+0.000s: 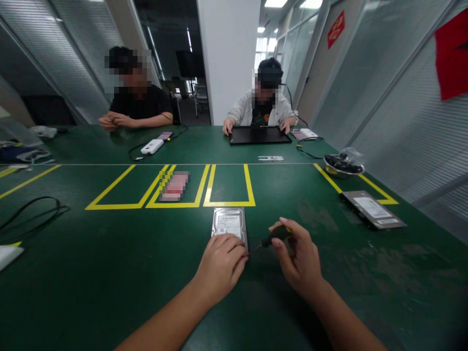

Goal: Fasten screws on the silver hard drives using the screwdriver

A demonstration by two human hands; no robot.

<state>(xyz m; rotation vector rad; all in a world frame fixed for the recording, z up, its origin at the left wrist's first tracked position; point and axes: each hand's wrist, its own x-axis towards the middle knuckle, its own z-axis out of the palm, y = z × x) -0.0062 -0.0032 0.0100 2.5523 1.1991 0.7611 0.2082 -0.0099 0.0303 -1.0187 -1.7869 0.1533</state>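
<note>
Left hand [221,263] is pinning the hard drive [229,225] flat at 12 o'clock, fingers curled on its near edge. Right hand [298,258] is gripping a screwdriver [272,239], tip at the drive's near-right corner (cover still on, screws not discernible).

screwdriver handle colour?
Black with a yellow end, in the right hand; screwdriver shows in the head view.

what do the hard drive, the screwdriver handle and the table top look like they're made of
Hard drive: bare metal casing, silvery sheen, white paper label. Screwdriver: handle looks like black plastic or rubber with a yellow accent. Table: green mat, matte and scuffed, probably rubber or vinyl.
</note>
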